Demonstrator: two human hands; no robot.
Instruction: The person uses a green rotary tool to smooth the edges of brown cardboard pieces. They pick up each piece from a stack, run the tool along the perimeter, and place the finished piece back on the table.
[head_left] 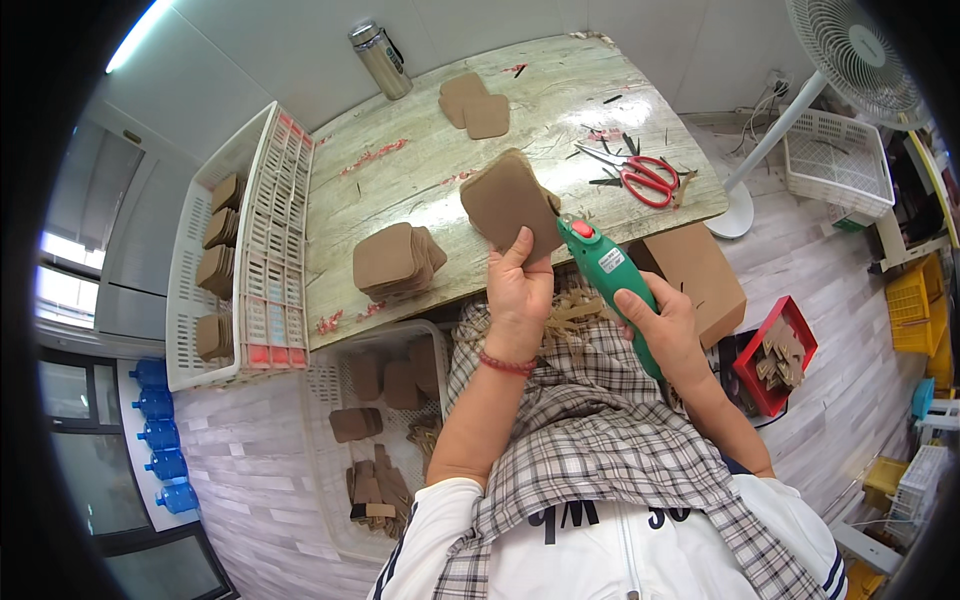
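Observation:
Pinched in my left hand (520, 290), thumb on top, is a stack of brown rounded-square pieces (508, 208), raised over the table's near edge. My right hand (662, 325) is wrapped round a green handheld electric cutter (610, 265) with a red button. Its dark tip meets the right edge of the held stack; I cannot tell whether it touches. To the left on the table sits a thicker pile of similar brown pieces (390, 262). Farther back lie a few more loose brown pieces (488, 117). Red-handled scissors (650, 180) rest at the right among dark scraps.
A white plastic crate (272, 235) holding brown stacks stands at the table's left. Below it, a translucent bin (322, 480) contains more pieces. A steel flask (382, 65) stands at the back. On the right are a cardboard box (700, 275), a red tray (768, 395) of scraps and a fan (850, 55).

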